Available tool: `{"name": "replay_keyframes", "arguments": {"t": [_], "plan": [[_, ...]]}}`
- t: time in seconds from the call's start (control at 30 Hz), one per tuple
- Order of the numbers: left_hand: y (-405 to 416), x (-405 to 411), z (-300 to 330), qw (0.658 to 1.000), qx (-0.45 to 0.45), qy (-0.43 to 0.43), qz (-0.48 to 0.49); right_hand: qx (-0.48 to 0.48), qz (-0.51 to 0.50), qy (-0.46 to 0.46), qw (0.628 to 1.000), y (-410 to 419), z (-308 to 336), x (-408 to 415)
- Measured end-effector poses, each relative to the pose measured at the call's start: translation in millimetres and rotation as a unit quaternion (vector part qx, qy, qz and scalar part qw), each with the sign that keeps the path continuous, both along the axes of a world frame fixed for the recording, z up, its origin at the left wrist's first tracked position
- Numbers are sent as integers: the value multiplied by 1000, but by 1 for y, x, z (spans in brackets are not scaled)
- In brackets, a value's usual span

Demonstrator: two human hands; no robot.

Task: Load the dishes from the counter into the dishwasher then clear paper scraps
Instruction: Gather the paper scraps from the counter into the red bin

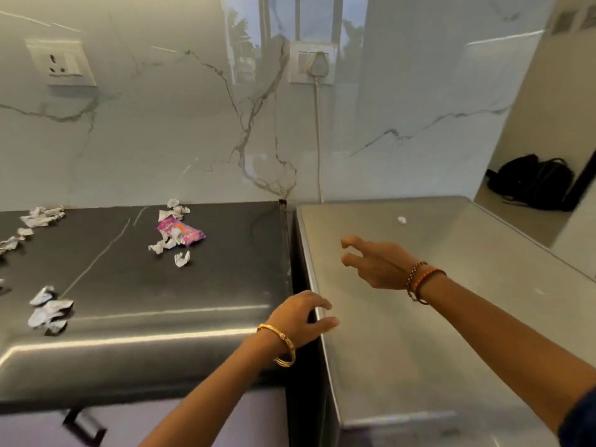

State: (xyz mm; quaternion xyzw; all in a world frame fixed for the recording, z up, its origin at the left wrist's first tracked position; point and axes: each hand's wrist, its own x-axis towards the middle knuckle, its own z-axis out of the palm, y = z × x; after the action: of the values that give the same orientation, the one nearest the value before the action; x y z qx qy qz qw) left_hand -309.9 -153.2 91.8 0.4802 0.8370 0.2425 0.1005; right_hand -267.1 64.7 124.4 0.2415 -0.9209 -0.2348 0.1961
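Crumpled white paper scraps (48, 312) lie scattered on the dark counter (180, 285), with more paper scraps at the far left (42, 216). A pink wrapper (185, 233) sits among several scraps near the back. One small white scrap (402, 220) rests on the steel appliance top (419, 333). My left hand (298, 317) hovers at the gap between counter and appliance, fingers apart, holding nothing. My right hand (374, 261) is stretched over the steel top, fingers spread and empty, short of the small scrap. No dishes are in view.
A marble backsplash carries a wall socket (63, 62) and a plugged-in switch plate (314, 64) whose white cord runs down behind the appliance. A black bag (532, 183) lies on the floor at the right. A cabinet handle (84, 427) shows below the counter.
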Motion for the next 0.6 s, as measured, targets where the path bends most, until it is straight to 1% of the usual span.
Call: {"name": "replay_keyframes", "arguments": {"t": [0.07, 0.13, 0.17, 0.2, 0.23, 0.27, 0.3, 0.37, 0.47, 0.53, 0.57, 0.6], "plan": [[-6, 37, -8, 997, -57, 12, -53, 4, -96, -63, 993, -15, -10, 45], [-7, 67, -19, 991, -112, 30, -72, -15, -178, -171, 969, -16, -21, 82], [-7, 82, -24, 987, -129, 55, -80, -45, -227, -211, 950, -15, -27, 102], [-9, 93, -30, 982, -141, 92, -81, -109, -279, -238, 924, -15, -34, 120], [-9, 92, -34, 976, -150, 134, -82, -169, -309, -250, 902, -12, -38, 127], [-12, 112, -41, 968, -171, 157, -90, -208, -338, -264, 879, -14, -46, 157], [-14, 124, -45, 962, -194, 172, -84, -229, -351, -266, 868, -17, -56, 175], [-18, 125, -59, 953, -218, 204, -44, -269, -358, -245, 860, -26, -76, 186], [-13, 136, -66, 951, -215, 222, 8, -264, -372, -230, 860, -29, -91, 202], [-8, 145, -67, 948, -202, 243, 38, -234, -363, -222, 874, -27, -95, 209], [-4, 147, -69, 942, -206, 258, 59, -198, -348, -210, 892, -24, -98, 211], [-1, 147, -73, 940, -186, 274, 77, -174, -341, -200, 902, -21, -101, 213]]}}
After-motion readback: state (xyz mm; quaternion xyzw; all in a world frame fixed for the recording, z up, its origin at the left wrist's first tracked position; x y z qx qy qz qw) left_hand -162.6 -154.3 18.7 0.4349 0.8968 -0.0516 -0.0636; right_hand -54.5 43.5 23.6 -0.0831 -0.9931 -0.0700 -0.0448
